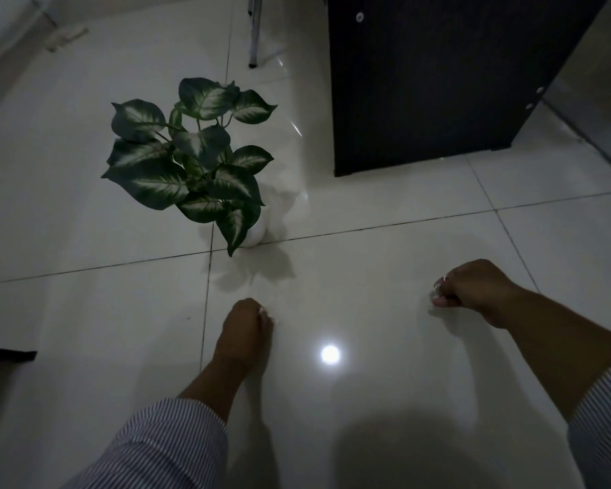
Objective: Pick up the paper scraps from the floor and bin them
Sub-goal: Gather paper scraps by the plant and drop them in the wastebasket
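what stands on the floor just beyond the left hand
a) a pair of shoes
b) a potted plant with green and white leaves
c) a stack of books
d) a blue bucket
b, since a leafy plant in a white pot rises from the tiles just beyond the left hand.

Striped sleeves [170, 442] – rolled up, forearms bare.

Bare floor tiles [385, 262] between both hands, potted plant [191, 160] ahead left, dark cabinet [431, 82] ahead right
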The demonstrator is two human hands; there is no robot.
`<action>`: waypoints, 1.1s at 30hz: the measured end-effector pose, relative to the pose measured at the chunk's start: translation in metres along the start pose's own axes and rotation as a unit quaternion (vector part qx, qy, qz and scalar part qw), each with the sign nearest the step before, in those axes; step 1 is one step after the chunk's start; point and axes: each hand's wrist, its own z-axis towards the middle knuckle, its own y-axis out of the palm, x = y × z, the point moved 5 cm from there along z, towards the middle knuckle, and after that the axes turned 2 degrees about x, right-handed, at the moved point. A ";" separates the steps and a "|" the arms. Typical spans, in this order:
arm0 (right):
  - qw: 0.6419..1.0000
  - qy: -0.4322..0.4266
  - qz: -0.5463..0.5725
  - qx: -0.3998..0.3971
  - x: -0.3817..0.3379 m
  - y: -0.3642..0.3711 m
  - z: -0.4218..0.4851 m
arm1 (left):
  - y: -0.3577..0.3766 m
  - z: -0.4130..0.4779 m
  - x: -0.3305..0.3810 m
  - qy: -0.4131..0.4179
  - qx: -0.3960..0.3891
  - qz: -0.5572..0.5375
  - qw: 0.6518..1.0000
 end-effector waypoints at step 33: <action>0.920 -0.081 0.319 0.213 0.007 -0.217 -0.102 | 0.092 -0.028 0.346 -0.044 -0.283 -0.490 0.823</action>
